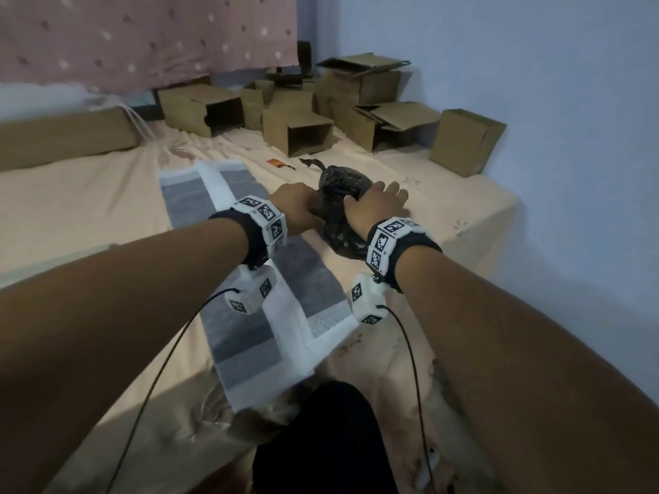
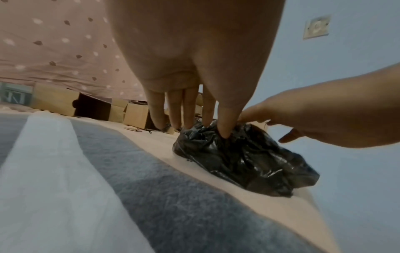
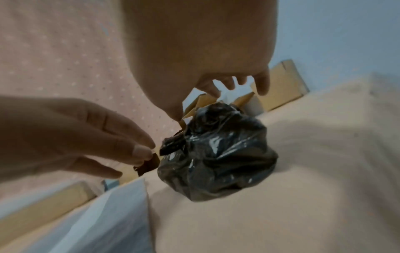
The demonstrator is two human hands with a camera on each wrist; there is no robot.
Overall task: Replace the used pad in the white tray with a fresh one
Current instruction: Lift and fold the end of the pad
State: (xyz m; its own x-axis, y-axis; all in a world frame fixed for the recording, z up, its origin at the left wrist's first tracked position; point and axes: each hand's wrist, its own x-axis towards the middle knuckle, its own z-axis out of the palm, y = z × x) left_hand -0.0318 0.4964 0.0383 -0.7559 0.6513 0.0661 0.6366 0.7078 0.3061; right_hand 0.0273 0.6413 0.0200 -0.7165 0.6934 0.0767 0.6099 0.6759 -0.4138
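A crumpled black plastic bag lies on the peach bed sheet, right of a flat white and grey pad. My left hand reaches down onto the bag's top, with thumb and fingertips pinching the gathered plastic. In the right wrist view its fingers hold a dark flap of the bag. My right hand hovers over the bag with its fingers spread, and one fingertip touches the plastic. The pad stretches out unfolded beside both wrists. No white tray shows in any view.
Several open cardboard boxes crowd the far end of the bed, with one more at the right corner. A long cardboard piece lies at the left. The bed's right edge drops off beside the blue wall. My dark knee is below.
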